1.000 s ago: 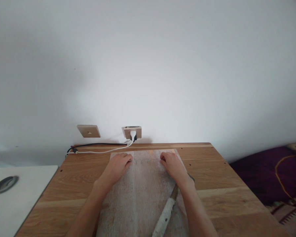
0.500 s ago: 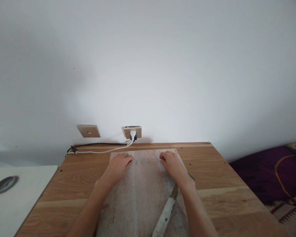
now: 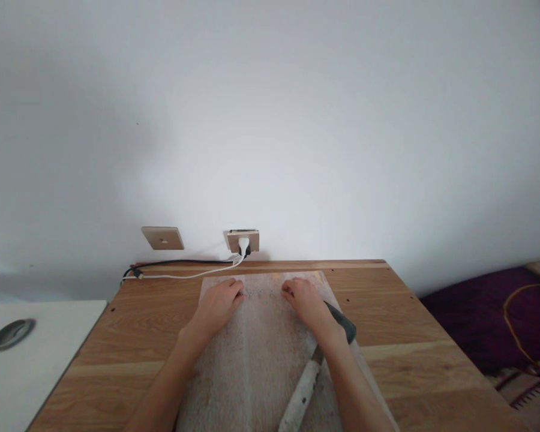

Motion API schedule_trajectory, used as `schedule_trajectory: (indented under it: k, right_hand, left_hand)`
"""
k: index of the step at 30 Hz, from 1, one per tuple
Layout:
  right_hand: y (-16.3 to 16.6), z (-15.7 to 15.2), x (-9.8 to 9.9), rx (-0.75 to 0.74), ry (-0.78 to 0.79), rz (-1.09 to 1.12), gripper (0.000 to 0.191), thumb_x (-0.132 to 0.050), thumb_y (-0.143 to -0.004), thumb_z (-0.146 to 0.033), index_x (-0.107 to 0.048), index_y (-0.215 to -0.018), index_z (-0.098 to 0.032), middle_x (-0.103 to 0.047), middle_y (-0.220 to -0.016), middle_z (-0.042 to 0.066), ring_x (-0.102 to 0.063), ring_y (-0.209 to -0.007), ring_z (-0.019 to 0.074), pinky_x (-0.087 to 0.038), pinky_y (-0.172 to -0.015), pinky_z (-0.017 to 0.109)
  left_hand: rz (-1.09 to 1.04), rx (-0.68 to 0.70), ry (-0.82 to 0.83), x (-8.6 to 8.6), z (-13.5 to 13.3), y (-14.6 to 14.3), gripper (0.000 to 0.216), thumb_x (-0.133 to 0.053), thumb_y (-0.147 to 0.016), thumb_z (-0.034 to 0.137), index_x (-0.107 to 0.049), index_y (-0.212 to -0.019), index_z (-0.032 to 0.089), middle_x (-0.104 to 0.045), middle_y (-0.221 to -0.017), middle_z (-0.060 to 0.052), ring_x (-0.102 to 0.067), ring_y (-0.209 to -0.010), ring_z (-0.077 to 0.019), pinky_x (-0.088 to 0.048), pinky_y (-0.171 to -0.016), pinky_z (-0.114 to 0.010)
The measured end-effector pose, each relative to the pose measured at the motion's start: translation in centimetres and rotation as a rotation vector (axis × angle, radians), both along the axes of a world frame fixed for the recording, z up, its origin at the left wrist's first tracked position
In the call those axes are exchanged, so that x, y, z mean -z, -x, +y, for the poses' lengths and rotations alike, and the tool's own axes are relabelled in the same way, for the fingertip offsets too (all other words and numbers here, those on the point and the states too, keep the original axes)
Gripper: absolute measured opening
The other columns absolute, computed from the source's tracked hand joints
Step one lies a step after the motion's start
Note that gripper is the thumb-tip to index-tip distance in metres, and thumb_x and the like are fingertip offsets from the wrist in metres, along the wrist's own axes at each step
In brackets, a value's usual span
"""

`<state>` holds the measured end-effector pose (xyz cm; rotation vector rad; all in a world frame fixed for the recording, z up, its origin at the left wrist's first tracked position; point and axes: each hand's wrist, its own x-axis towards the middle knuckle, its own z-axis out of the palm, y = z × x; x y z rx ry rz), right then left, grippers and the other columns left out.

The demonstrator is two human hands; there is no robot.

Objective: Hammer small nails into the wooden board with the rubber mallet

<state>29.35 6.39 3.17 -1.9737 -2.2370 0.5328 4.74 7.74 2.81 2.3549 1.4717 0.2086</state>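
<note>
A pale, worn wooden board (image 3: 261,348) lies under both my hands. Near its far end, several small shiny metal bits, perhaps nails (image 3: 260,293), sit in a row. My left hand (image 3: 221,302) rests at the row's left end, fingers curled and pinched by the leftmost bit. At the right end, my right hand (image 3: 302,300) is closed too, thumb and fingertips together just beside the row. What either pinch holds is too small to make out. A hammer with a white-wrapped handle (image 3: 300,393) and dark head (image 3: 342,321) lies slantwise on the board, partly hidden by my right forearm.
The board lies on a wooden table (image 3: 400,354) against a white wall. Black and white cables (image 3: 180,276) run along the back edge to a wall socket (image 3: 243,241). A white surface (image 3: 45,384) stands left; purple cloth (image 3: 481,318) lies right.
My right hand has shifted left, closer to the metal bits, and more of the hammer's head shows beside my forearm. My left hand has hardly moved.
</note>
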Motion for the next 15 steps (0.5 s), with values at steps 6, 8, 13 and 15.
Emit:
schedule_trajectory:
  k: [6,8,13,15]
  right_hand:
    - [0.2,-0.3,-0.6,-0.006,-0.046,0.055,0.02,-0.058,-0.098,-0.011,-0.078,-0.1,-0.015,-0.076,-0.102,0.01,-0.07,-0.101,0.0209,-0.051,-0.093,0.031]
    - [0.4,-0.4,-0.8,-0.019,-0.059,0.077,0.026,-0.055,-0.097,-0.009,-0.079,-0.104,-0.015,-0.075,-0.102,0.011,-0.07,-0.101,0.0207,-0.049,-0.092,0.027]
    - [1.1,-0.5,-0.9,-0.047,-0.068,0.107,0.027,-0.054,-0.098,-0.011,-0.08,-0.104,-0.016,-0.075,-0.102,0.01,-0.07,-0.099,0.0208,-0.047,-0.09,0.026]
    - [1.6,-0.5,-0.6,-0.051,-0.068,0.111,0.026,-0.055,-0.099,-0.013,-0.08,-0.103,-0.017,-0.076,-0.102,0.01,-0.07,-0.099,0.0211,-0.047,-0.089,0.026]
  left_hand:
    - [-0.013,0.0,-0.01,0.4,0.2,0.1,0.011,-0.058,-0.099,0.023,-0.067,-0.094,0.019,-0.072,-0.103,-0.008,-0.068,-0.099,-0.0249,-0.046,-0.084,-0.033]
    - [-0.018,0.01,-0.006,0.5,0.2,0.1,0.011,-0.058,-0.099,0.022,-0.067,-0.094,0.019,-0.072,-0.103,-0.008,-0.068,-0.1,-0.0251,-0.046,-0.085,-0.033]
    - [-0.048,0.063,0.005,0.6,0.4,0.5,0.013,-0.055,-0.097,0.017,-0.068,-0.096,0.018,-0.073,-0.104,-0.009,-0.067,-0.102,-0.0257,-0.047,-0.088,-0.034]
    - [-0.065,0.079,0.001,0.7,0.4,0.7,0.016,-0.053,-0.097,0.015,-0.069,-0.1,0.018,-0.073,-0.108,-0.01,-0.067,-0.105,-0.0255,-0.047,-0.091,-0.034]
